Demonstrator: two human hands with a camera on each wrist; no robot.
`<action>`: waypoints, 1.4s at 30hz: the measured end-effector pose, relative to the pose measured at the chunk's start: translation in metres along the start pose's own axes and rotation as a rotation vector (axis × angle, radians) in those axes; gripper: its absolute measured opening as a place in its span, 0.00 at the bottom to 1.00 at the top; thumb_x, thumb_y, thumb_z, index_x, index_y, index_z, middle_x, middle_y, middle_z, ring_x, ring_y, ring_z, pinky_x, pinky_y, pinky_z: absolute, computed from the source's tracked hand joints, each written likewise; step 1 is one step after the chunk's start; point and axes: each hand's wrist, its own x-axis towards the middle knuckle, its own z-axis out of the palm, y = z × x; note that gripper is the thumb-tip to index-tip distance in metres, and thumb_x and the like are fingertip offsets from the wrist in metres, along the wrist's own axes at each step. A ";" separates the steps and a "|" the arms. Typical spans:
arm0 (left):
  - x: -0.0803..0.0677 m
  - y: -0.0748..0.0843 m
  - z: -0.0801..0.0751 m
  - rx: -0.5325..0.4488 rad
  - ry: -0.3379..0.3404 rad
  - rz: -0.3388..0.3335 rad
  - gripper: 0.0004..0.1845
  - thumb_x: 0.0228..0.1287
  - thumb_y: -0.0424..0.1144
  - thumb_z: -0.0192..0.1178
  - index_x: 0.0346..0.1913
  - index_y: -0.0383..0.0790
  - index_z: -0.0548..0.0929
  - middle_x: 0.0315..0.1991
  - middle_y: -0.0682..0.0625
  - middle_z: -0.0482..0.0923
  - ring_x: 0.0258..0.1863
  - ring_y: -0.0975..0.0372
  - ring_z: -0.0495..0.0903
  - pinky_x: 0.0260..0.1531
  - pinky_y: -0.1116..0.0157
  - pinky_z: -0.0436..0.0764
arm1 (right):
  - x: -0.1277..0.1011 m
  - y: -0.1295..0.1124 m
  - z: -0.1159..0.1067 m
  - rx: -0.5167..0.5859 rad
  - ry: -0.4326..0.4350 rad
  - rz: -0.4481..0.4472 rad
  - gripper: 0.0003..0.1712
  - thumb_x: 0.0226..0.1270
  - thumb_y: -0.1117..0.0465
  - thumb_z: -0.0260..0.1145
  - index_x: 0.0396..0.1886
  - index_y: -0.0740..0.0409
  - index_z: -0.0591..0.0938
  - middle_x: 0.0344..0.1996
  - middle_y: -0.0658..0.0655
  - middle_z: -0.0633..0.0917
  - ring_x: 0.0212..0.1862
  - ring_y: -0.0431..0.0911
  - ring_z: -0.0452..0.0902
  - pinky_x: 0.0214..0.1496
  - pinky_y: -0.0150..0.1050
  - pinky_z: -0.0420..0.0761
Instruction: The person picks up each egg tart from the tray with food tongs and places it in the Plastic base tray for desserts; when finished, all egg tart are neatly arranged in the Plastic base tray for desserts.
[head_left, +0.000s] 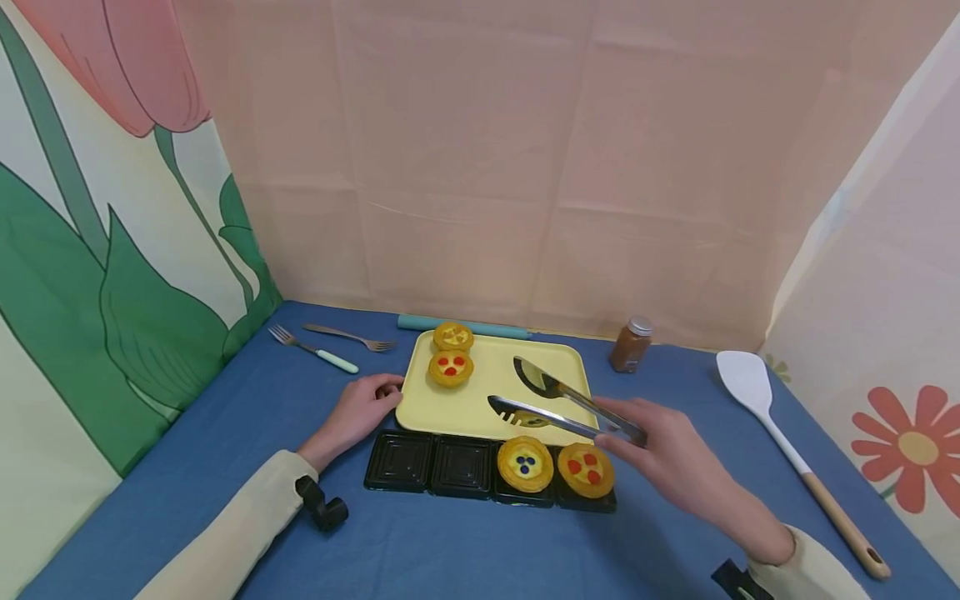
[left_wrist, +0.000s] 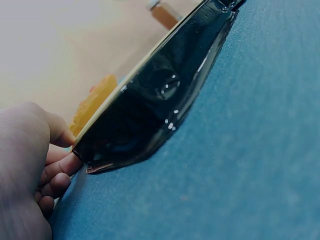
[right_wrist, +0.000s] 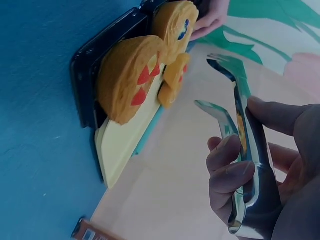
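My left hand is at the left edge of a pale yellow tray, with thumb and fingers pinching its rim in the left wrist view. Two egg tarts sit at the tray's left: a plain-looking tart behind one with red pieces. With my right hand I grip metal tongs over the tray, their ends spread apart and holding nothing. In front, a black compartment box holds a tart with blue berries and, at its right end, another red-topped tart. Its two left compartments are bare.
Two forks lie at the left, one with a pale green handle, the other all metal. Behind the tray is a long teal object. A brown jar stands behind right; a white spatula with wooden handle lies far right.
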 end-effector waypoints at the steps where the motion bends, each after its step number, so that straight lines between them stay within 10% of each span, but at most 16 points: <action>1: 0.000 0.000 0.000 -0.001 0.000 -0.002 0.20 0.70 0.36 0.55 0.61 0.31 0.81 0.37 0.49 0.81 0.31 0.59 0.73 0.36 0.61 0.72 | 0.003 -0.002 0.001 -0.004 -0.003 -0.006 0.28 0.66 0.52 0.72 0.65 0.50 0.82 0.45 0.48 0.85 0.35 0.42 0.76 0.32 0.37 0.77; 31: 0.001 0.002 0.001 0.009 0.002 -0.009 0.20 0.69 0.36 0.55 0.60 0.32 0.82 0.35 0.50 0.80 0.29 0.59 0.73 0.34 0.61 0.71 | 0.078 -0.018 0.035 -0.086 -0.078 -0.072 0.28 0.67 0.53 0.72 0.65 0.56 0.81 0.51 0.58 0.87 0.43 0.49 0.84 0.32 0.39 0.77; 42: 0.001 0.001 0.000 0.019 0.002 -0.019 0.20 0.68 0.36 0.55 0.60 0.32 0.82 0.35 0.50 0.80 0.29 0.59 0.73 0.35 0.61 0.71 | 0.092 -0.023 0.045 -0.080 -0.107 -0.033 0.28 0.68 0.52 0.71 0.65 0.56 0.81 0.44 0.54 0.89 0.30 0.40 0.79 0.31 0.39 0.75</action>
